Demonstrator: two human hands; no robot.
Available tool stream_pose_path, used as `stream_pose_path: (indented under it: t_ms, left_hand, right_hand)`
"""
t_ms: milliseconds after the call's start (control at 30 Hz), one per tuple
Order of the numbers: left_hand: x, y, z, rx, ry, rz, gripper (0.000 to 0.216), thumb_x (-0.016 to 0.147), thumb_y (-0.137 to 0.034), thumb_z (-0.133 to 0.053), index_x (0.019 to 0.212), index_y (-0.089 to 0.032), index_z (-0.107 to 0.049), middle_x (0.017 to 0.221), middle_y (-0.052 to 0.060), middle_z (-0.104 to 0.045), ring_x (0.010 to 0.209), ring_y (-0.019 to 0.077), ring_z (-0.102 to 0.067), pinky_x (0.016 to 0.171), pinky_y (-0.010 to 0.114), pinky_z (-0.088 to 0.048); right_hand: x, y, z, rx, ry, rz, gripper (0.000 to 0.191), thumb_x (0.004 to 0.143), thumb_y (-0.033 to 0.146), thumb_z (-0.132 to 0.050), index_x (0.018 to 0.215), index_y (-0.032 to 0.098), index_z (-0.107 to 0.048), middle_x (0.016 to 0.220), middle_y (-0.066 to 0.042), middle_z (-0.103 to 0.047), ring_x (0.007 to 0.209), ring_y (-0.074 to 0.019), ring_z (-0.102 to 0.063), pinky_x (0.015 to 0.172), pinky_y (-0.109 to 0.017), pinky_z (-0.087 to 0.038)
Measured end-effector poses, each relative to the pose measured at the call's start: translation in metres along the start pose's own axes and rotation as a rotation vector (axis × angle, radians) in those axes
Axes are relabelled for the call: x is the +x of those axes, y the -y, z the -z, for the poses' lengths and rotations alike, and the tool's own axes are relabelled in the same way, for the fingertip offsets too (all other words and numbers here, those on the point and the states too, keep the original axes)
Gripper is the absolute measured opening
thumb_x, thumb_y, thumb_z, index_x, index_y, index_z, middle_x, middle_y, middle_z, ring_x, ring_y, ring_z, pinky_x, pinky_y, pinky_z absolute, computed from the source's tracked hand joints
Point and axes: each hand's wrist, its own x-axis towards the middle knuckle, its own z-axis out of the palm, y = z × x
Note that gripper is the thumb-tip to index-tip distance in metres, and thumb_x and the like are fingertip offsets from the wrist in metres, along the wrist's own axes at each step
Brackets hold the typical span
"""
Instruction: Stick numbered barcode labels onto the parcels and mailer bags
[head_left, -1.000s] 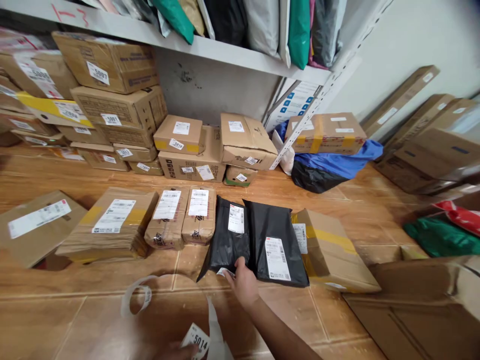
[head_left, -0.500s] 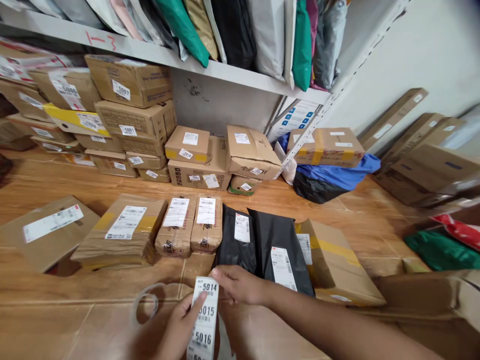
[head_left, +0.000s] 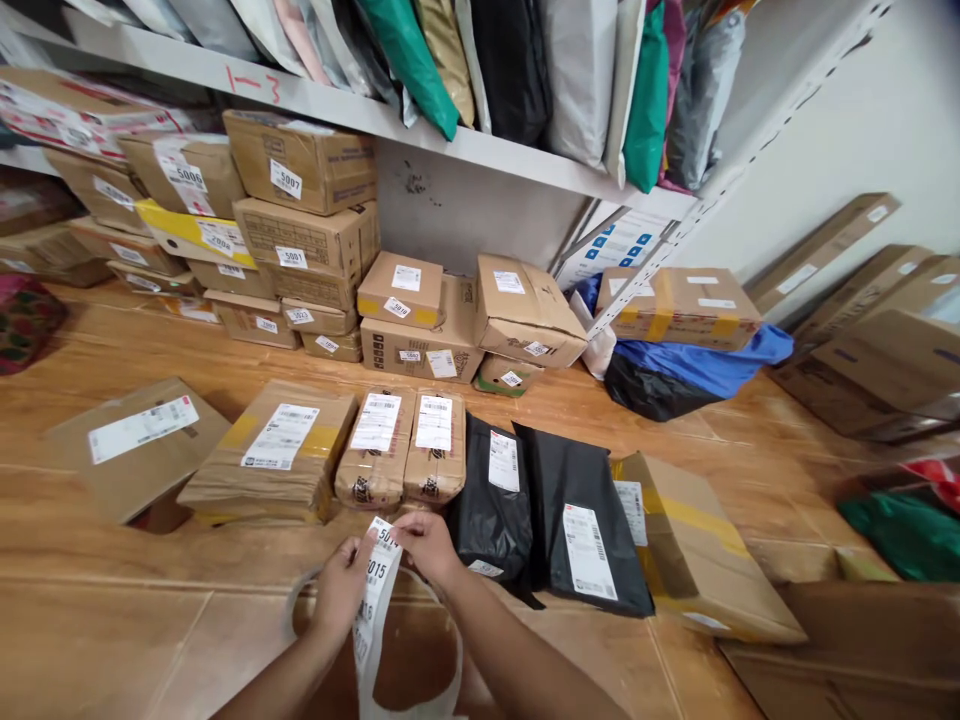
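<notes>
- A person's left hand and right hand meet over a tiled floor, both pinching a strip of numbered labels (5014 at the top, 5015 below it).
- The strip sits low in the head view, at about 6 o'clock from the two taped parcels, and trails down out of frame; a loop of bare backing curls off at its 9 o'clock.
- Left hand: thumb and fingers clamped on the strip's left edge beside 5015, forearm coming up from 7 o'clock.
- Right hand: fingertips closed on the top label at its upper right corner, wrist bent, forearm running in from 5 o'clock.
- Peeling looks to be the step in hand. It would likely go best with the left hand keeping the backing taut while the right lifts one corner slowly, so the label comes away flat and uncreased.
- Two black mailers lie at 3 o'clock of the hands, the nearer one just beside the right wrist; numbered cartons are stacked under the shelf at 12 o'clock.
</notes>
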Motion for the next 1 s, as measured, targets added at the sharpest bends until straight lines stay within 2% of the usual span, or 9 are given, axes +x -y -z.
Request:
stream_pose_path:
  t_ms: [100, 233, 300, 433, 500, 600, 833, 933, 1000]
  left_hand:
    - [0.001, 0.002, 0.003, 0.061, 0.106, -0.005, 0.048, 0.057, -0.069, -0.056, 0.061, -0.022, -0.051, 0.055, -0.004, -0.054, 0.058, 0.0172, -0.05, 0.057, 0.027, -0.038]
    - [0.002, -0.006, 0.001, 0.177, 0.121, 0.011, 0.049, 0.063, -0.069, -0.05, 0.05, -0.024, -0.036, 0.044, -0.007, -0.04, 0.047, 0.0137, -0.042, 0.048, 0.026, -0.031]
    - [0.001, -0.008, 0.003, 0.225, 0.136, -0.017, 0.047, 0.066, -0.065, -0.051, 0.051, -0.023, -0.036, 0.045, -0.008, -0.041, 0.048, 0.0135, -0.043, 0.049, 0.025, -0.031]
    - [-0.004, -0.003, 0.012, 0.305, 0.156, -0.058, 0.036, 0.075, -0.055, -0.047, 0.062, -0.022, -0.049, 0.052, -0.006, -0.051, 0.053, 0.015, -0.05, 0.053, 0.025, -0.034]
    - [-0.008, 0.001, 0.018, 0.322, 0.153, -0.049, 0.037, 0.078, -0.055, -0.044, 0.062, -0.022, -0.049, 0.051, -0.006, -0.051, 0.052, 0.0154, -0.05, 0.052, 0.025, -0.034]
    - [-0.013, 0.004, 0.024, 0.32, 0.157, -0.041, 0.04, 0.077, -0.058, -0.043, 0.061, -0.022, -0.048, 0.049, -0.006, -0.05, 0.051, 0.0152, -0.049, 0.05, 0.024, -0.034]
    - [-0.015, 0.006, 0.022, 0.271, 0.211, -0.044, 0.034, 0.077, -0.053, -0.049, 0.067, -0.021, -0.056, 0.053, -0.005, -0.056, 0.053, 0.0154, -0.051, 0.053, 0.025, -0.036]
    - [-0.011, 0.006, 0.024, 0.213, 0.219, -0.051, 0.034, 0.077, -0.052, -0.049, 0.078, -0.02, -0.061, 0.057, -0.004, -0.06, 0.054, 0.0152, -0.051, 0.053, 0.025, -0.037]
    - [-0.008, 0.006, 0.028, 0.158, 0.228, -0.054, 0.035, 0.077, -0.053, -0.051, 0.082, -0.02, -0.062, 0.061, -0.003, -0.062, 0.056, 0.0149, -0.051, 0.054, 0.025, -0.038]
  right_hand:
    - [-0.01, -0.021, -0.006, 0.084, -0.158, 0.029, 0.025, 0.059, 0.041, -0.072, 0.058, 0.017, -0.065, 0.053, 0.0, -0.063, 0.05, -0.0136, -0.054, 0.049, -0.025, -0.043]
    - [-0.018, -0.041, -0.012, 0.183, -0.349, 0.046, 0.028, 0.064, 0.045, -0.065, 0.064, 0.017, -0.064, 0.052, 0.0, -0.062, 0.047, -0.0135, -0.051, 0.046, -0.025, -0.042]
    - [-0.017, -0.047, -0.019, 0.215, -0.454, 0.052, 0.03, 0.065, 0.047, -0.062, 0.066, 0.017, -0.064, 0.054, -0.001, -0.062, 0.047, -0.014, -0.051, 0.045, -0.025, -0.042]
    - [-0.005, -0.054, -0.032, 0.225, -0.671, 0.072, 0.031, 0.067, 0.046, -0.059, 0.07, 0.016, -0.062, 0.066, -0.005, -0.066, 0.061, -0.0178, -0.058, 0.058, -0.029, -0.048]
    - [0.007, -0.056, -0.033, 0.222, -0.78, 0.076, 0.031, 0.071, 0.046, -0.056, 0.075, 0.015, -0.06, 0.073, -0.007, -0.067, 0.068, -0.0191, -0.059, 0.066, -0.031, -0.049]
    - [0.024, -0.055, -0.03, 0.214, -0.888, 0.067, 0.027, 0.075, 0.043, -0.053, 0.077, 0.017, -0.058, 0.074, -0.007, -0.066, 0.069, -0.0189, -0.059, 0.069, -0.032, -0.049]
    - [0.031, -0.049, -0.034, 0.133, -0.973, -0.027, 0.019, 0.075, 0.036, -0.059, 0.079, 0.019, -0.056, 0.08, -0.012, -0.067, 0.076, -0.0224, -0.059, 0.072, -0.034, -0.048]
    - [0.024, -0.043, -0.026, 0.081, -0.872, -0.01, 0.017, 0.07, 0.035, -0.065, 0.07, 0.019, -0.059, 0.085, -0.011, -0.067, 0.083, -0.0236, -0.058, 0.08, -0.035, -0.045]
    - [0.016, -0.038, -0.018, 0.071, -0.77, -0.001, 0.019, 0.07, 0.037, -0.063, 0.074, 0.018, -0.063, 0.09, -0.01, -0.068, 0.09, -0.0243, -0.058, 0.084, -0.035, -0.044]
